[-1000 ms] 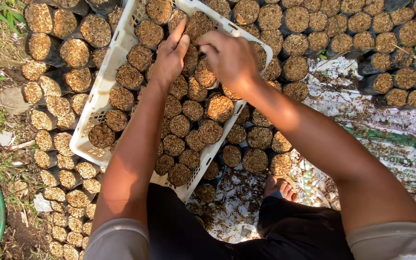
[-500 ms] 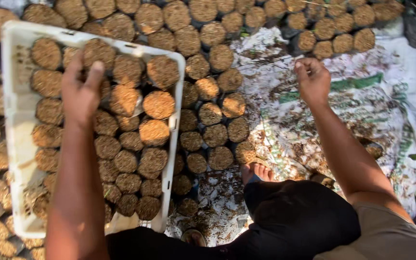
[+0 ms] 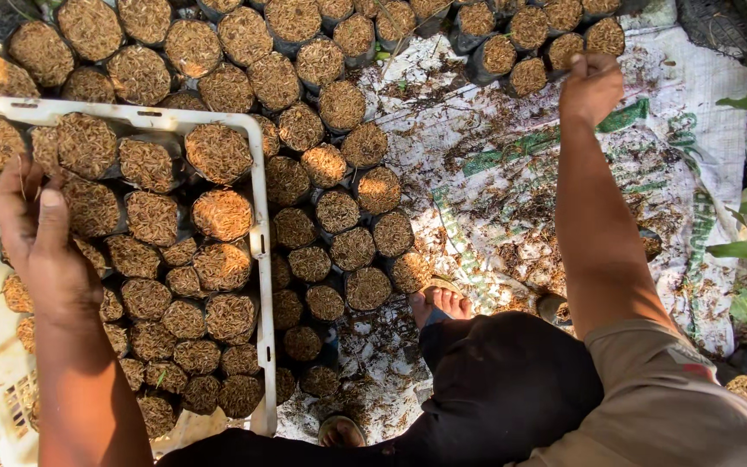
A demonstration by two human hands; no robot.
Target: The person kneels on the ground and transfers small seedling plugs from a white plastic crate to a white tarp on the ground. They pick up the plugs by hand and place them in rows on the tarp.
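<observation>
On the ground: a white plastic crate (image 3: 259,251) packed with small black bags filled with husk (image 3: 222,216), more such bags standing in rows beside and beyond it, and a printed white sack sheet (image 3: 512,173) strewn with loose husk.
Left hand (image 3: 41,238): resting inside the crate on the tops of the bags at its left side, fingers loosely curled over one bag; I cannot tell whether it grips it.
Right hand (image 3: 591,86): stretched far out to the row of bags at the top (image 3: 529,76), clenched, its knuckles just beside them (what it holds, if anything, is hidden).
Doing it well, as I judge: take a bag by its wall, not its open top, and keep it upright so the husk stays in.
Bags relative to hands: crate bags under the left hand; top row touching or just beside the right.
Also in view: a bare foot (image 3: 443,303) at the sheet's edge.
</observation>
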